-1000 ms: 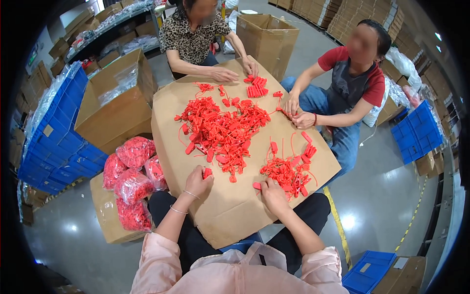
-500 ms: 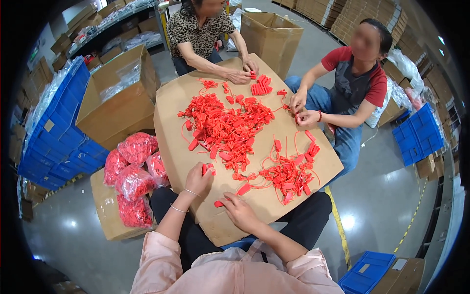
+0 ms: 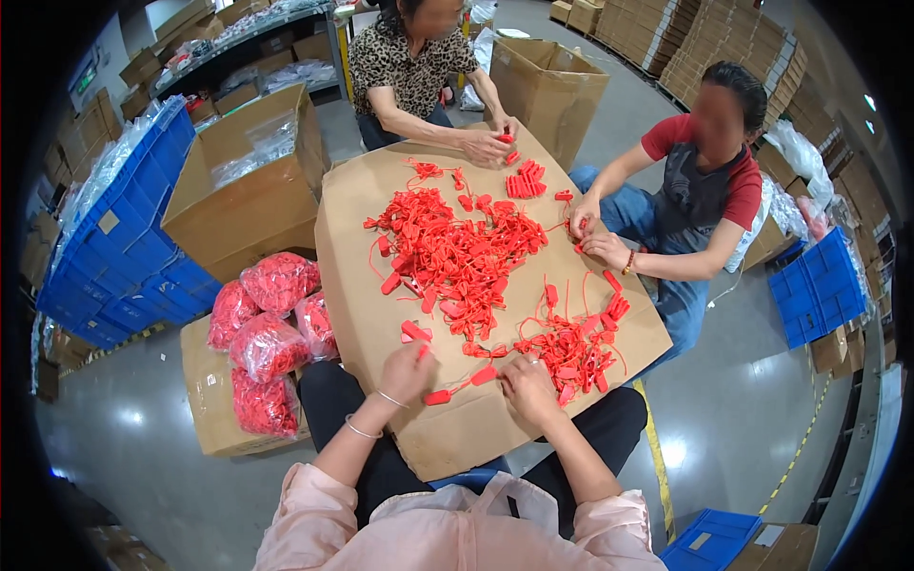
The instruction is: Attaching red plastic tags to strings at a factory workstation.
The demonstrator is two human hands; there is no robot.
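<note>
Right hand since the last frame: has swung to the right, away from the red tag it was touching, to the edge of the smaller heap.
Red tags in the gap: two corded tags [image 3: 438,398] lie on the bench [image 3: 354,243] between the hands, a cord showing between them.
Left hand [image 3: 407,373]: fingers partly curled, a red tag [image 3: 422,352] at their tips; whether gripped or only touched, I cannot tell. Another tag [image 3: 413,331] lies just beyond.
Right hand [image 3: 529,386]: fingers bent downward beside the smaller heap [image 3: 571,354]; fingertips hidden, so I cannot tell whether they pinch anything.
Larger heap [image 3: 457,249]: tangled red tags and cords, mid-bench.
Row of tags [image 3: 526,179]: lined up toward the far edge.
Co-workers: one in leopard print [image 3: 409,71], one in red sleeves [image 3: 700,181], both handling red tags.
Left floor: filled plastic bags [image 3: 269,347] on a carton [image 3: 211,395], near blue crates [image 3: 129,238].
</note>
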